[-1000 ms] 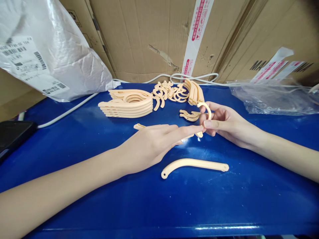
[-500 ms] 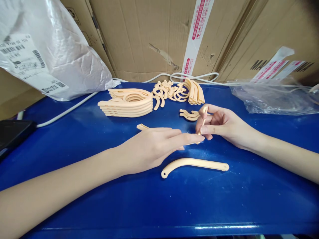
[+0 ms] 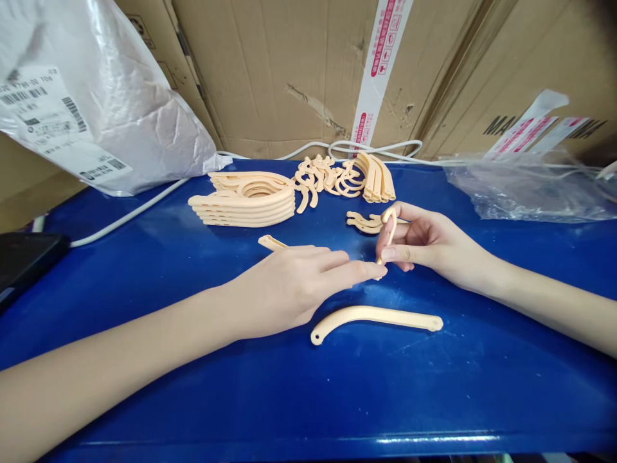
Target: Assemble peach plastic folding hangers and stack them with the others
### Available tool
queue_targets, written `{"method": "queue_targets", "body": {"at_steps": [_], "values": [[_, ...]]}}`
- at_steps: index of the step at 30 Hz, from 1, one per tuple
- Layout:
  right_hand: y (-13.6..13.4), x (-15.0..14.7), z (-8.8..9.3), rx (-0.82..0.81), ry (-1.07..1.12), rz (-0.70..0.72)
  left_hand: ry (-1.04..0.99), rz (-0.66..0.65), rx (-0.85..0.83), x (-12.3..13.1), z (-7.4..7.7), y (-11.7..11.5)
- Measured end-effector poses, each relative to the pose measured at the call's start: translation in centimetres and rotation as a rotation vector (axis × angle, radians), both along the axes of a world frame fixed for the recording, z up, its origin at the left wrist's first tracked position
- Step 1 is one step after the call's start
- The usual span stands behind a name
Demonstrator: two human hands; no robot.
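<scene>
Mid-table on the blue tabletop (image 3: 144,302), right hand (image 3: 434,247) pinches a small peach plastic hook (image 3: 391,226) upright, left hand (image 3: 289,289) flat, fingers outstretched over a peach plastic bar (image 3: 270,242); the fingertip-only pinch looks light, so the hook may twist free and drop.

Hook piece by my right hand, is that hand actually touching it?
Touching. The head view shows the right hand pinching the small peach hook piece between its thumb and fingers, with no gap showing between skin and plastic.

Hook (image 3: 388,226) turned edge-on — in right hand (image 3: 429,247).
</scene>
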State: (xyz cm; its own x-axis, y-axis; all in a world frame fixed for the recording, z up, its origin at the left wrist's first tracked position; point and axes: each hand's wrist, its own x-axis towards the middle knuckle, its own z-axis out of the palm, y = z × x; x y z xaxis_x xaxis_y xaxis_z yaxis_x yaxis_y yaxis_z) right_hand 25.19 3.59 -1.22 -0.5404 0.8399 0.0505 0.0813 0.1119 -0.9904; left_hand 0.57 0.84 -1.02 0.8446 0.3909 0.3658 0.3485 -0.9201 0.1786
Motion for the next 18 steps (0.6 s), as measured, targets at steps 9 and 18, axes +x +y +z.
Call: {"method": "queue_targets", "body": {"at_steps": [9,18], "values": [[-0.12,-0.21,0.24,0.021,0.005,0.015,0.018,0.018,0.024,0.1,-0.08,-0.05],[-0.26,-0.35,0.24,0.014,0.02,-0.016,0.022,0.016,0.016,0.04,0.01,0.02]]}}
